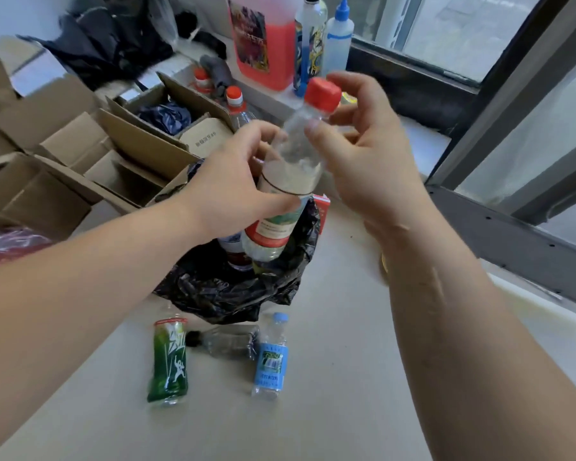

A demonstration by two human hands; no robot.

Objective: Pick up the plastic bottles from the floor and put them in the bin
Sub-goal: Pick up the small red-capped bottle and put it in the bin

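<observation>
My left hand [233, 181] and my right hand [369, 154] both grip a clear plastic bottle with a red cap [296, 154], held tilted above the bin lined with a black bag [233, 287]. The left hand holds its labelled middle, the right hand its neck below the cap. At least one other bottle [235, 251] lies inside the bag. On the floor in front of the bin lie a green-labelled bottle [168, 357], a crushed clear bottle with a black cap [225, 341] and a blue-labelled bottle [271, 357].
Open cardboard boxes [80, 154] stand to the left, one holding red-capped bottles [235, 101]. A pink liquid jug [263, 41] and spray bottles [338, 34] sit on the window sill behind. A dark window frame [499, 207] runs along the right.
</observation>
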